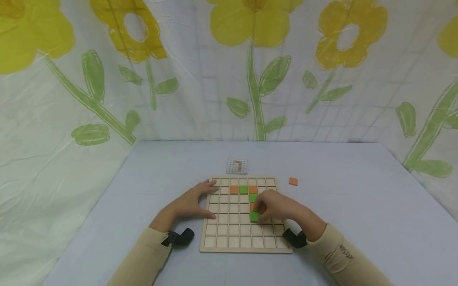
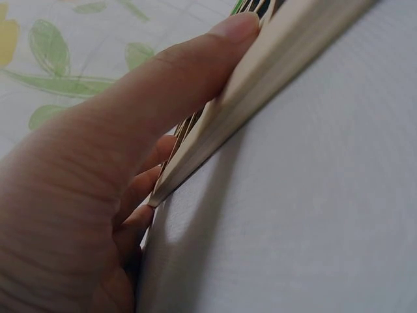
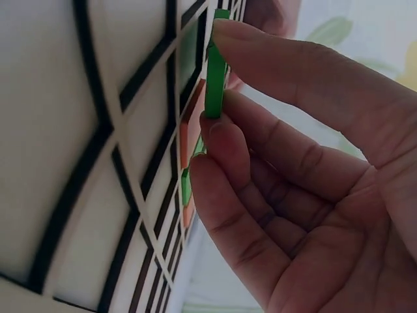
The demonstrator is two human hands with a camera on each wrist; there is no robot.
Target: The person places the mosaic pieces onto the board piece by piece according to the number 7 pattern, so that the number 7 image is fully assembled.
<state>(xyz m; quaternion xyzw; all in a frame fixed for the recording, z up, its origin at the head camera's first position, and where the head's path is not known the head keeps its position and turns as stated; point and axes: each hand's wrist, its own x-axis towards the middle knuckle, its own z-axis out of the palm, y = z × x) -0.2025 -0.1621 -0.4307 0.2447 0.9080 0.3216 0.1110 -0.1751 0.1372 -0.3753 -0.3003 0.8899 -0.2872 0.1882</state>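
Observation:
A square wooden grid board (image 1: 247,250) lies on the table. Orange and green square tiles form a row near its far side, including an orange tile (image 1: 234,189) and a green tile (image 1: 243,189), with a column running toward the person from the row's right end. My right hand (image 1: 277,204) pinches another green tile (image 3: 214,78) between thumb and fingers, on edge close to the board's surface at the column's near end. Along the board's left edge rests my left hand (image 1: 189,202), thumb and fingers spread, the thumb (image 2: 189,72) lying over the rim.
Beyond the far edge of the board lies a small card (image 1: 237,167) printed with a grid and a coloured pattern. A loose orange tile (image 1: 293,181) sits right of the board's far corner. Behind the table (image 1: 161,159) hangs a flower-printed curtain (image 1: 200,79).

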